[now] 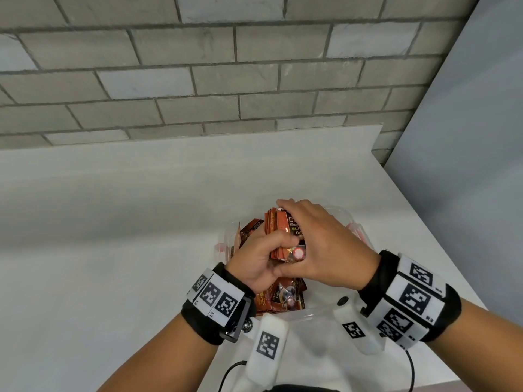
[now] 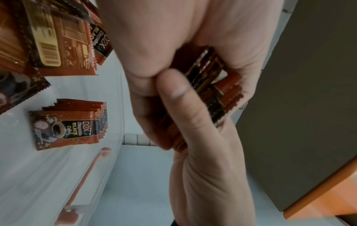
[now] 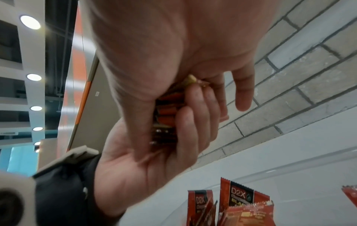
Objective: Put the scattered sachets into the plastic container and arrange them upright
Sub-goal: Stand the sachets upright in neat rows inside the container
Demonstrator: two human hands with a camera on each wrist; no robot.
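Stack of thin red-brown foil coffee sachets [image 1: 285, 236] is gripped between left hand [image 1: 259, 260] and right hand [image 1: 319, 244] above clear plastic container [image 1: 358, 232]; judged light, slippery, best squeezed across flat faces.

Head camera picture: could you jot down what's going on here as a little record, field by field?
setting: white counter against a grey brick wall
left hand: grips the lower end of a bundle of sachets
right hand: wraps over the same bundle from the other side
bundle position: held above the clear plastic container
in the container: more sachets, one group stacked together
wrists: black bands with square printed markers
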